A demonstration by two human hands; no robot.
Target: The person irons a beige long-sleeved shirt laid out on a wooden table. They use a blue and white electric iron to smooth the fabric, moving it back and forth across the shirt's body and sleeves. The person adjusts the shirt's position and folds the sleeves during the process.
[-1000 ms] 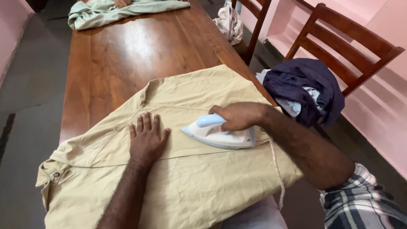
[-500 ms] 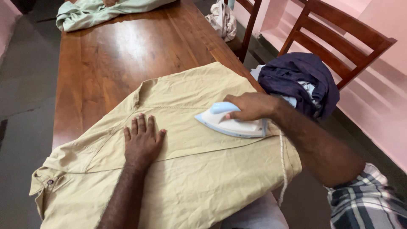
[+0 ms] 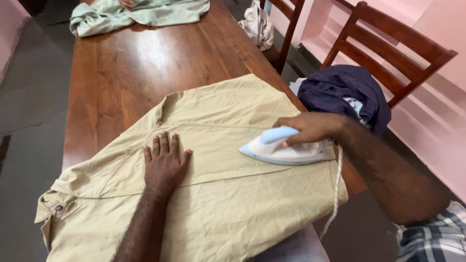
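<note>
A beige shirt lies spread across the near end of the brown wooden worktop, its buttoned cuff hanging at the far left edge and its creased lower part draped over the near edge. The left hand rests palm down on the shirt, left of centre, its fingers straight, lying close together and pointing away from the person, the thumb set a little apart. To its right, a white and pale blue iron sits flat on the shirt near the worktop's right edge, nose pointing left. The right hand grips the iron's blue handle, fingers wrapped around it. A white cord hangs down from the iron's rear past the shirt's edge. Further right, a dark blue garment is heaped on a wooden chair. At the worktop's far end lies a pale green cloth
</note>
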